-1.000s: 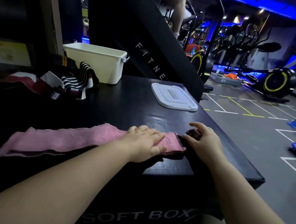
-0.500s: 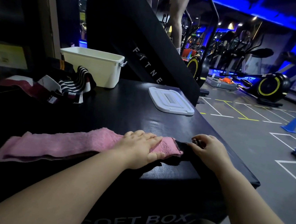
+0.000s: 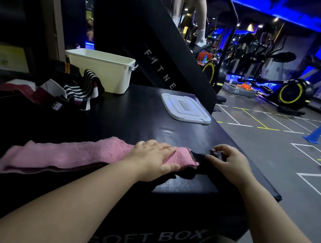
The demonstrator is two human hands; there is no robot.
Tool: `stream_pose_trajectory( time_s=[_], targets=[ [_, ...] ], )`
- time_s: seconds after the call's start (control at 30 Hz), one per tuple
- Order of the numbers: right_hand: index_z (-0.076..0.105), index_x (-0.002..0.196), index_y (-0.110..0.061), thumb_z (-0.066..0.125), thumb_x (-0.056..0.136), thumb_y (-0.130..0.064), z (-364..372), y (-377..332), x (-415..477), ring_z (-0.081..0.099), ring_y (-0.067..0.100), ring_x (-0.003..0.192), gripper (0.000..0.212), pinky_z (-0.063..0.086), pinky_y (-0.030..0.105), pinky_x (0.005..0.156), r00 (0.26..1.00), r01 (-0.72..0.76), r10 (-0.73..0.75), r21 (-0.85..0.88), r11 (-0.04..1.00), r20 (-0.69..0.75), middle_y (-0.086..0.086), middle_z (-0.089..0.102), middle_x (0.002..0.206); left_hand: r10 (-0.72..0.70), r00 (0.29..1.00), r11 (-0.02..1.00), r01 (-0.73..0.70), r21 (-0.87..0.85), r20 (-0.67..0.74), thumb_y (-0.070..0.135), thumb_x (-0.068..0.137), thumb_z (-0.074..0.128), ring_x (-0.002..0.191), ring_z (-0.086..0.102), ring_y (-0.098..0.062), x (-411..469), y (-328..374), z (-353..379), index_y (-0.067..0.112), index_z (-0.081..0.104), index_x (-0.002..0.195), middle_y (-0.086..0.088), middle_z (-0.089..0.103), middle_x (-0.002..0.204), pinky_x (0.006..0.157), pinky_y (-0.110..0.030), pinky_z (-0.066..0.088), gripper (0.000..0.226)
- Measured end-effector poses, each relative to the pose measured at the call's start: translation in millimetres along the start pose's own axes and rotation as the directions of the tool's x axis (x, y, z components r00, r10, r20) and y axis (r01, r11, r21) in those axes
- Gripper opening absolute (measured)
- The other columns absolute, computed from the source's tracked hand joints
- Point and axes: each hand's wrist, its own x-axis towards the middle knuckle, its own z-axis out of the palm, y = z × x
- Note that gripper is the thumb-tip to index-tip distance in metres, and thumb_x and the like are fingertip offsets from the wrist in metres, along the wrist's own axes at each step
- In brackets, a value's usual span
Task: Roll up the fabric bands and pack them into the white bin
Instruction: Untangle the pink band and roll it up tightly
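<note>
looking at the pink band (image 3: pixel 64 155), laid flat and doubled on the black soft box (image 3: pixel 136 123), close to its near edge, long axis running left to right across the view. ending on the right in a dark tab (image 3: pixel 201 159), hard to read against the black top. pinned near that right end by the left hand (image 3: pixel 156 158), palm down, fingers straight and together, pressing the cloth and gripping nothing. pinched at the dark tab by the right hand (image 3: pixel 228 161), fingers curled in over it; impossible to tell the amount of cloth inside the curl.

judging from that: best to start rolling at the right end and work leftward along the long axis, toward the free tail lying well out to the left. right hand nearer the starting end; left hand just beside it and squarely in the coil's path, so probably needing to slide left or lift to make room.

farther back, well apart from both hands: the white bin (image 3: pixel 105 71), open, at the far left of the top. just in front of it, a heap of striped bands (image 3: pixel 80 92), not yet rolled. to the right, a white lid (image 3: pixel 184 108) lying flat. beyond the box edge, gym floor with a blue cone (image 3: pixel 315 134).
</note>
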Motion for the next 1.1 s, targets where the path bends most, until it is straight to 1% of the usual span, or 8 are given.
stream_pose_trajectory(
  time_s=[0.2,0.4,0.5,0.63,0.7,0.8,0.93,1.1],
  targets=[
    [0.059,0.077,-0.039,0.077,0.079,-0.04,-6.1,-1.7,-3.8,0.054,0.002,0.068,0.019,0.041,0.022,0.067,0.998,-0.017,0.012,0.092,0.996,0.063,-0.011,0.06,0.073,0.001,1.0,1.0,-0.001,-0.003,-0.001,0.073,0.091,0.026,0.145,0.017,-0.016,0.3,0.4,-0.4,0.041,0.013,0.153,0.015,0.019,0.16,0.114,-0.041,0.015,0.07],
    [0.059,0.076,-0.02,0.067,0.086,-0.047,-7.7,4.8,3.4,0.049,0.008,0.059,0.03,0.042,0.03,0.065,0.976,-0.097,0.075,0.098,0.99,0.205,-0.009,0.055,0.061,0.007,1.0,1.0,-0.007,-0.001,-0.007,0.073,0.09,0.027,0.144,0.019,-0.016,0.4,-0.1,0.4,0.041,0.014,0.153,0.015,0.02,0.159,0.114,-0.04,0.017,0.071],
    [0.057,0.073,-0.011,0.069,0.087,-0.035,-10.7,3.3,6.8,0.048,0.011,0.057,0.03,0.04,0.03,0.062,0.97,-0.11,0.062,0.198,0.974,0.233,-0.004,0.053,0.06,0.005,1.0,1.0,-0.005,-0.003,-0.001,0.073,0.09,0.028,0.144,0.018,-0.016,-0.3,0.1,-0.8,0.041,0.013,0.153,0.015,0.019,0.16,0.115,-0.04,0.016,0.071],
    [0.05,0.056,-0.015,0.066,0.083,-0.021,-18.5,-4.1,8.2,0.04,0.013,0.054,0.032,0.033,0.028,0.056,0.961,-0.127,0.054,0.258,0.958,0.271,-0.004,0.043,0.054,0.002,1.0,1.0,-0.002,-0.008,0.004,0.073,0.09,0.028,0.145,0.017,-0.016,-0.3,-0.2,-1.0,0.042,0.013,0.153,0.015,0.018,0.16,0.116,-0.04,0.015,0.072],
    [0.061,0.058,-0.011,0.059,0.079,-0.019,-21.0,-4.4,10.2,0.046,0.017,0.059,0.022,0.038,0.031,0.062,0.95,-0.165,0.07,0.3,0.94,0.303,0.004,0.054,0.06,0.004,1.0,1.0,-0.004,-0.01,0.001,0.073,0.09,0.028,0.145,0.017,-0.015,0.3,-0.5,-0.6,0.042,0.013,0.153,0.015,0.018,0.16,0.116,-0.04,0.015,0.072],
    [0.077,0.077,-0.015,0.055,0.074,-0.013,-23.6,-3.0,12.1,0.053,0.021,0.066,0.021,0.041,0.031,0.066,0.929,-0.214,0.083,0.34,0.916,0.36,0.014,0.063,0.074,0.006,1.0,1.0,-0.006,-0.009,-0.005,0.074,0.09,0.028,0.144,0.018,-0.015,0.7,-1.1,0.1,0.042,0.013,0.153,0.016,0.019,0.16,0.115,-0.04,0.016,0.072],
    [0.075,0.086,-0.018,0.059,0.084,0.0,-27.4,-2.1,13.1,0.05,0.015,0.06,0.024,0.041,0.022,0.057,0.913,-0.194,0.052,0.32,0.927,0.405,0.006,0.058,0.065,0.006,1.0,1.0,-0.006,-0.007,-0.01,0.074,0.09,0.028,0.144,0.019,-0.016,0.5,-1.4,0.5,0.042,0.013,0.153,0.016,0.019,0.159,0.115,-0.04,0.016,0.072],
    [0.075,0.081,-0.017,0.066,0.086,-0.006,-30.4,4.3,15.0,0.056,0.017,0.07,0.015,0.045,0.031,0.073,0.895,-0.177,0.069,0.21,0.962,0.441,0.001,0.067,0.072,0.008,1.0,1.0,-0.008,-0.012,-0.012,0.073,0.091,0.029,0.144,0.019,-0.015,-0.9,-1.0,-1.2,0.041,0.014,0.153,0.016,0.02,0.159,0.115,-0.039,0.016,0.072]
  ],
)
